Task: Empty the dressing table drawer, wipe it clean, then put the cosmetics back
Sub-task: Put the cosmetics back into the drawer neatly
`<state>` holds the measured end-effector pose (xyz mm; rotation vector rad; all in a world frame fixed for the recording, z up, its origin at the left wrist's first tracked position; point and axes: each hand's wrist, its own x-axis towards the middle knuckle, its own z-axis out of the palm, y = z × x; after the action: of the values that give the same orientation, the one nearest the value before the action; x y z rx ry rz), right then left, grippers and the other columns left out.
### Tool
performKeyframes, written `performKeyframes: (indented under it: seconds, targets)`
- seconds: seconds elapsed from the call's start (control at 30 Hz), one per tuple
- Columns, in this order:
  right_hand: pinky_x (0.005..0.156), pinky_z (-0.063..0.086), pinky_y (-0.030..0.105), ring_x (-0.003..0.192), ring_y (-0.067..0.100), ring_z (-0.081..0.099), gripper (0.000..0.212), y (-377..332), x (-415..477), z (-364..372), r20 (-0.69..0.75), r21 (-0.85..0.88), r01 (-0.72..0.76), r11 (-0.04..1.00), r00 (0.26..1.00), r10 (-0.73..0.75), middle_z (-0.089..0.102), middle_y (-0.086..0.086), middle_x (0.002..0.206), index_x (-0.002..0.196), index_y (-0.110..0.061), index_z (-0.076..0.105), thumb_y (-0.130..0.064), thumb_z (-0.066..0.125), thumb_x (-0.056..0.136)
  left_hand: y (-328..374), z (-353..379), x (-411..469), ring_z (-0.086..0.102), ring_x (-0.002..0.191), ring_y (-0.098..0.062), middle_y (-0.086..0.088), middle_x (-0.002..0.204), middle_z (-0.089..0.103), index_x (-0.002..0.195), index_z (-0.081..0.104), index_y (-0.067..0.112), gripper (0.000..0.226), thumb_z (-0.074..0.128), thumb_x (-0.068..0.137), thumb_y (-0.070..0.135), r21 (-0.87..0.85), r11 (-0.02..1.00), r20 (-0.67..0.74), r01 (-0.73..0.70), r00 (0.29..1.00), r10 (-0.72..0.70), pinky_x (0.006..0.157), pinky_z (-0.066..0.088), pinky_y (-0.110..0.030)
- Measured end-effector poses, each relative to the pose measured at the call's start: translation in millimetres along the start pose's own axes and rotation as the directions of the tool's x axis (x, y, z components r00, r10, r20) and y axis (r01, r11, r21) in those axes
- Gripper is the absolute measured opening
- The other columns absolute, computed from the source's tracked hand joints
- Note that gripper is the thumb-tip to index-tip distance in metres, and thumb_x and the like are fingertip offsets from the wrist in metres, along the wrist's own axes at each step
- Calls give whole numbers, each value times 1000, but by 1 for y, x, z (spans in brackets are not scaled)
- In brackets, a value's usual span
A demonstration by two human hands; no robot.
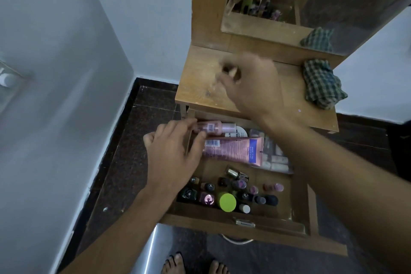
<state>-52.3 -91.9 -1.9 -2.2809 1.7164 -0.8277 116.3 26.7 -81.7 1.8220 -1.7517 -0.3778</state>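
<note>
Wooden drawer [222, 221] holds bottles [227, 202], tubes [233, 149]; left hand [175, 153] grips pink bottle [219, 128]; right hand [251, 84] unclear.

The tabletop [200, 87] is matt brown wood, scuffed with pale, dusty marks. The drawer [222, 222] is the same wood, with a small shiny metal latch [244, 223] on its front wall. A checked cloth [322, 83] looks like soft, crumpled woven fabric. The mirror [333, 6] is glossy glass, smudged and hazy. The pink tube [233, 149] and pink bottle [213, 128] look like smooth, slightly shiny plastic. The nail polish bottles [206, 199] gleam like glass, and the green cap [227, 202] is matt plastic. The floor [133, 140] is dark, speckled, polished stone.
</note>
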Motion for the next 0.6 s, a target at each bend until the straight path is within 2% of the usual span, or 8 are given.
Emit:
performKeyframes:
  seconds: [0.07,0.13,0.27,0.4,0.6]
  targets:
    - [64,55,33,74,4,61,7,-1,-39,-4,123,69,29,997,992,-37,69,-14,84,90,-28,75,-35,73,90,2,-4,-13,54,101,-9,14,109,65,120,66,28,33,50,98,48,-75,993,-23,87,996,-89,87,29,-36]
    - [66,57,36,75,2,61,9,1,-71,0,233,122,64,990,968,-92,72,-13,88,95,-29,77,-35,76,88,6,-6,-28,54,101,-8,15,109,64,119,67,27,32,48,100,44,-146,977,-33,153,987,-159,88,28,-34]
    - [73,57,40,88,9,65,13,5,-103,17,423,77,145,986,891,-164,74,-14,96,97,-32,75,-39,74,87,14,-5,-54,53,100,-4,20,106,64,116,68,27,33,41,103,40,-269,932,-63,242,961,-268,85,27,-28]
    - [64,52,34,86,15,64,10,3,-116,33,491,12,216,976,849,-194,70,-11,86,92,-29,72,-36,76,86,19,1,-69,55,100,-2,22,102,64,114,67,27,37,34,104,40,-380,879,-86,288,935,-344,88,45,-36]
    - [65,37,29,95,18,62,9,0,-119,47,590,-20,260,965,783,-199,70,-7,96,97,-26,69,-29,71,89,17,7,-70,54,92,-5,16,95,65,104,69,21,38,33,106,34,-384,869,-156,311,906,-393,76,44,-24]
